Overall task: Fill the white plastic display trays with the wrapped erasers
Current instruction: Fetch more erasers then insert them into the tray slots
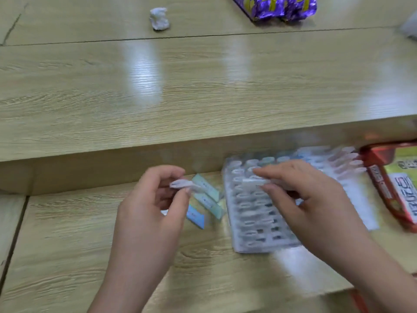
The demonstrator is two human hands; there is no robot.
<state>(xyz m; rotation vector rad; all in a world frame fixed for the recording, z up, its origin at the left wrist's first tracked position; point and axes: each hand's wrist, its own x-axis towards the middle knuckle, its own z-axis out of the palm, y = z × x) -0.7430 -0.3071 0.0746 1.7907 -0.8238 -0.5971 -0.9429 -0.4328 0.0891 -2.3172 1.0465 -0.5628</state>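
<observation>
Lower centre, the left hand (155,199) pinches a wrapped eraser (183,185) in reserve while the right hand (300,195) has its grip on another eraser (255,182) over the white tray (248,236), apparently to slot it.

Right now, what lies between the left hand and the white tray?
In the head view, loose wrapped erasers, greenish and blue, lie on the table between left hand and white tray.
</observation>
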